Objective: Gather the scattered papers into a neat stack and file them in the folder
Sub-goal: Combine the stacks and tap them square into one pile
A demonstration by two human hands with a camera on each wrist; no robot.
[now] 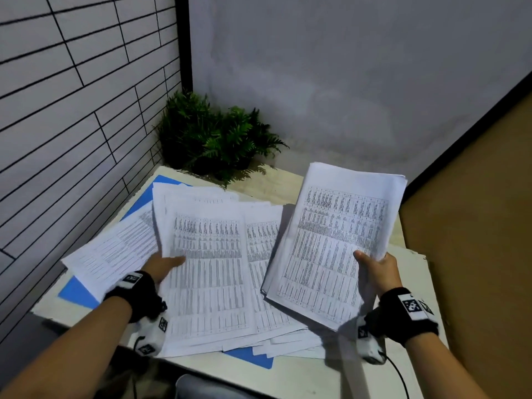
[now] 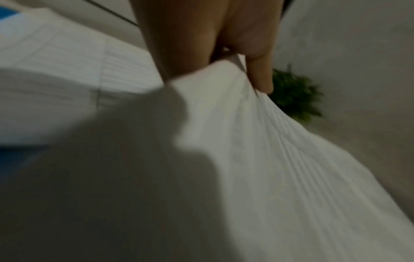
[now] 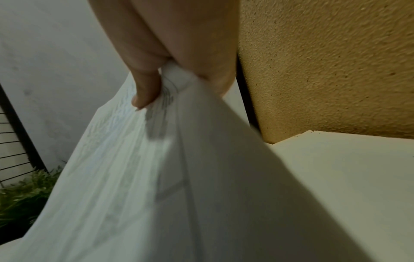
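Printed white papers (image 1: 207, 272) lie fanned across a blue folder (image 1: 77, 293) on the pale table (image 1: 311, 378). My left hand (image 1: 165, 266) pinches the left edge of a bundle of these sheets (image 2: 257, 141), thumb on top, fingers hidden beneath. My right hand (image 1: 374, 269) grips the right edge of a separate thick stack (image 1: 336, 243), lifted and tilted above the table's right side. In the right wrist view the thumb (image 3: 145, 90) presses on that stack (image 3: 139, 177). More blue folder (image 1: 253, 357) shows under the papers at the front.
A green fern-like plant (image 1: 213, 139) stands in the back corner of the table. A tiled wall (image 1: 72, 110) runs along the left and a grey wall (image 1: 345, 82) behind. A tan textured panel (image 1: 475, 226) borders the right side.
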